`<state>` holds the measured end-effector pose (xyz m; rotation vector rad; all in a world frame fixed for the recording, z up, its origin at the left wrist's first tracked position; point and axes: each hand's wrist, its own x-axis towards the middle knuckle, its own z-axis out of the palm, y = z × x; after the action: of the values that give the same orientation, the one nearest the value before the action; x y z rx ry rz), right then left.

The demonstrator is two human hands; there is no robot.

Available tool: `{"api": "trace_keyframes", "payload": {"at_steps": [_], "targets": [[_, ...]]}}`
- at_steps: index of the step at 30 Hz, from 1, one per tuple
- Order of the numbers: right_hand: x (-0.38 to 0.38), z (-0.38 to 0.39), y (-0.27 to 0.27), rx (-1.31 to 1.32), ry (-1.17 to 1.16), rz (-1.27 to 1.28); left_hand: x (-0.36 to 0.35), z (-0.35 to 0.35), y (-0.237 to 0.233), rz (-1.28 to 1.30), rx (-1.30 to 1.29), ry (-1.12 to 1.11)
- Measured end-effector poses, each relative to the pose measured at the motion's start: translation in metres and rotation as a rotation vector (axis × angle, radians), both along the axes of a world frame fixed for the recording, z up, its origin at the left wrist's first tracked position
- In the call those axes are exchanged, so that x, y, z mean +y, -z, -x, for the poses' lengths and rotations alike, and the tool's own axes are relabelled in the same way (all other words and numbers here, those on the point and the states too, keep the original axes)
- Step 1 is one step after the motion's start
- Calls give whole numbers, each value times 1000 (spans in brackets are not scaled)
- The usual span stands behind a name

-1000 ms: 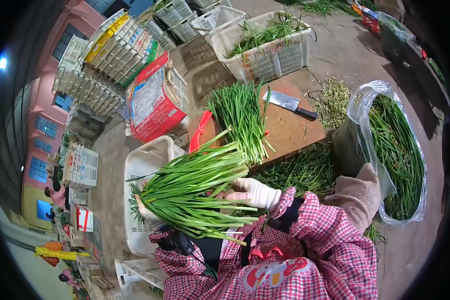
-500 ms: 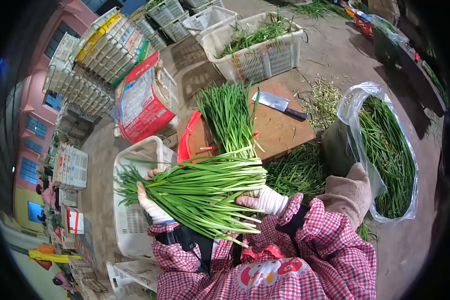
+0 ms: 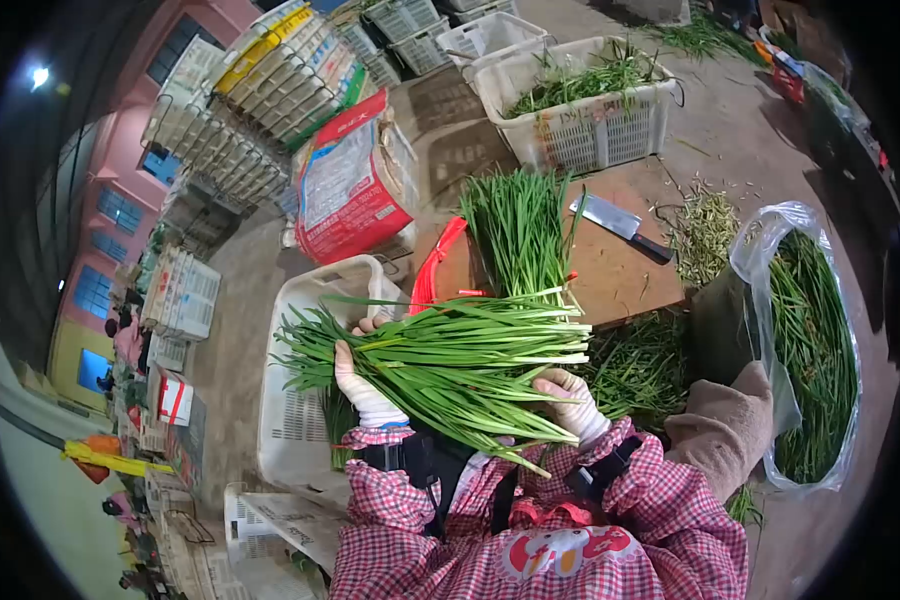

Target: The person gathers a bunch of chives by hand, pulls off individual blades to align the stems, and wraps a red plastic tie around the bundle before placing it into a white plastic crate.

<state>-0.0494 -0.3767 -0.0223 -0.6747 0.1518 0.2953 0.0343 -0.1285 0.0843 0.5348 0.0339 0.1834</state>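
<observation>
A loose bunch of green leafy stalks (image 3: 450,350) lies across both hands, leaf tips to the left and pale ends to the right. My left hand (image 3: 355,365) grips the leafy part, thumb on top. At the pale ends, my right hand (image 3: 566,394) has its fingers bent against the lower stalks. Just beyond, another green bunch (image 3: 518,230) rests on a brown board (image 3: 620,280), beside a cleaver (image 3: 610,216) with a black handle. Red ties (image 3: 436,265) lie at the board's left side.
A white crate (image 3: 295,435) stands at the left, and a clear bag of greens (image 3: 815,350) at the right. Beyond the board are a crate of trimmings (image 3: 580,125) and a red-and-white sack (image 3: 355,195). Cut leaves (image 3: 635,370) lie below the board.
The camera view has turned, so the surroundings appear farther right and lower. My right hand has shifted slightly along the pale ends; the bunch is still held.
</observation>
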Motion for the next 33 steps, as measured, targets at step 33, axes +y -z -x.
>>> {"api": "trace_keyframes", "payload": {"at_steps": [33], "targets": [[-25,0,-41,-348,-411,-394,21,13,-32,-128,-107,-94]]}}
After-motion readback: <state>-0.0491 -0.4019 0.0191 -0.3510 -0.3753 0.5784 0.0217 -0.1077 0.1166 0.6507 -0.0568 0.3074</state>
